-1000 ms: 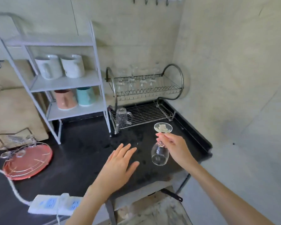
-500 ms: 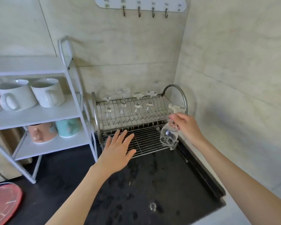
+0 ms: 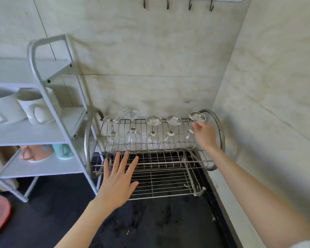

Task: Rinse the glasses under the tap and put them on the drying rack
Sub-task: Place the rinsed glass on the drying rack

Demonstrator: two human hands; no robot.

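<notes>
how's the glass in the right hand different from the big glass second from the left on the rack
The end glass is gripped at its stem by the right hand; the big glass stands free, with no hand on it. The big glass has a wider bowl, and its foot rises higher than the end glass's foot. The end glass is the rightmost on the drying rack, the big glass second from the left. Both are clear, stemmed and upside down on the upper tier.
</notes>
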